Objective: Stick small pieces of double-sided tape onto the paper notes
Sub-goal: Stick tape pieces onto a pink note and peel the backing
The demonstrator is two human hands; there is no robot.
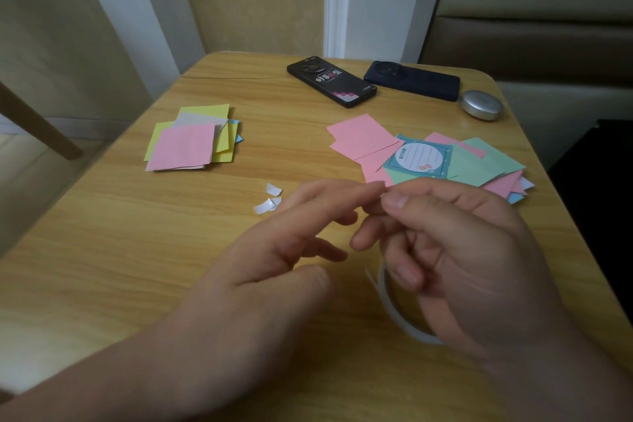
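Two heaps of coloured paper notes lie on the wooden table: a pink-topped stack (185, 147) at the left and a spread of pink, green and blue notes (479, 164) at the right. Three small white tape backing scraps (269, 202) lie in the middle. My right hand (462, 250) curls its lower fingers round a white double-sided tape roll (387, 301), with thumb and forefinger pinched together above it. My left hand (274, 260) has straight fingers, and its index fingertip touches that pinch. Whatever is pinched there is too small to make out.
Two dark phones (330, 80) (412, 80) lie face down at the table's far edge, with a round silver case (481, 105) to their right. A printed memo pad (419, 156) lies on the right heap. The table's right edge runs close to my right arm.
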